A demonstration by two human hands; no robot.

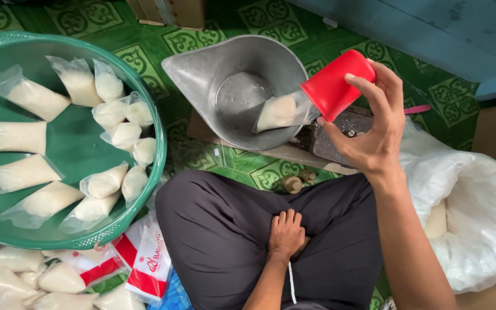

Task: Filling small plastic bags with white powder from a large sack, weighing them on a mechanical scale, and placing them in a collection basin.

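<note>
My right hand [374, 129] holds a red plastic cup [335, 84], tipped toward a metal scale pan [202, 72]. In the pan lies a small clear bag of white grains [278, 111], its open end right at the cup's mouth. My left hand [286, 233] rests on my dark trousers at the shin, fingers loosely together, holding nothing. The pan sits on a scale [343, 129] partly hidden behind the cup and hand.
A green round basin [157, 123] at left holds several filled clear bags. More filled bags [12, 278] and red-and-white packets [147, 264] lie at the lower left. A large white sack [477, 212] of white grains stands at right. Green patterned floor mat [202, 34].
</note>
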